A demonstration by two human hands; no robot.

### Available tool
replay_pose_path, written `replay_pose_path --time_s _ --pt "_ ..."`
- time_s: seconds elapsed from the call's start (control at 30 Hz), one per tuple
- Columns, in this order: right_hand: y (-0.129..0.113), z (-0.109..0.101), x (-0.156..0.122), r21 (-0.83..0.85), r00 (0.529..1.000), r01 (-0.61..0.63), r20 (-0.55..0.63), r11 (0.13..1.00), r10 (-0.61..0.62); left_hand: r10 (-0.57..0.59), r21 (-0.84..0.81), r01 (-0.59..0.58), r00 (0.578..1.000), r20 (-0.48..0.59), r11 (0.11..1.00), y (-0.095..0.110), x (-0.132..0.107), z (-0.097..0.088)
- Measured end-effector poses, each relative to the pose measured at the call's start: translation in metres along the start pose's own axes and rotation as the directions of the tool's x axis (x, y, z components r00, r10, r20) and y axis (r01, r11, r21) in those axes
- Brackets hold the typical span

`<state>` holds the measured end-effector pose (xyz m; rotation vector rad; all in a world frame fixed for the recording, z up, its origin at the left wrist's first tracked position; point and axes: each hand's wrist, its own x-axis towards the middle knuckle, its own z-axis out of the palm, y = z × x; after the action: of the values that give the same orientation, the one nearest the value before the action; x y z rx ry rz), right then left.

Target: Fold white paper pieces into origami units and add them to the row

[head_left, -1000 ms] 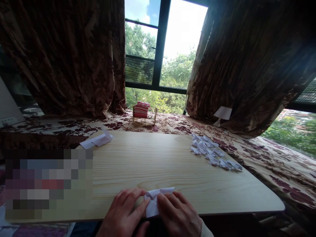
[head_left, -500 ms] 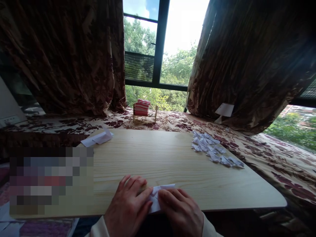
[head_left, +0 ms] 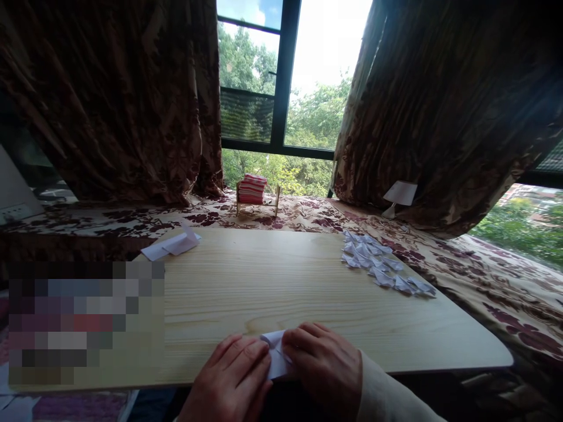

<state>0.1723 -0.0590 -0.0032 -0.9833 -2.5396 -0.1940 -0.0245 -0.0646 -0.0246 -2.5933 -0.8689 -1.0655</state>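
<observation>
A small folded sheet of white paper [head_left: 277, 362] lies at the table's near edge, between my two hands. My left hand [head_left: 237, 372] presses its fingers together on the paper's left side. On the right side, the curled fingers of my right hand [head_left: 316, 357] grip the paper, and its thumb is mostly hidden. Part of the paper is covered by the fingers. Several folded white paper pieces [head_left: 378, 261] lie in a cluster at the table's right far side.
The pale wooden table [head_left: 246, 275] spans the view. White paper sheets [head_left: 171, 245] rest at its far left corner. Behind it, a floral-covered ledge holds a small rack [head_left: 277, 202] with folded striped cloths [head_left: 252, 189] and a white lamp [head_left: 399, 193]. A blurred patch hides the left side.
My right hand has moved slightly up, with more of its forearm showing. My left hand has shifted down, its fingers now closer together. The paper stays between them.
</observation>
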Motion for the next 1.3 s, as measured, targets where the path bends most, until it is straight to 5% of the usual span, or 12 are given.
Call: replay_pose_path --time_s 0.6,1.07,1.3 --pt "0.01 -0.004 0.008 -0.06 0.987 0.046 -0.152 0.997 -0.055 -0.109 -0.078 0.109 0.994 0.001 0.991 0.007 -0.003 0.001" --pt "0.01 0.003 0.005 -0.001 0.994 0.086 -0.066 0.996 -0.086 -0.039 -0.042 0.041 0.997 0.061 0.998 0.001 -0.004 0.001" --pt "0.008 0.002 0.003 -0.005 0.997 0.055 -0.055 0.998 -0.055 -0.111 -0.07 0.113 0.993 0.037 0.991 0.007 -0.004 0.002"
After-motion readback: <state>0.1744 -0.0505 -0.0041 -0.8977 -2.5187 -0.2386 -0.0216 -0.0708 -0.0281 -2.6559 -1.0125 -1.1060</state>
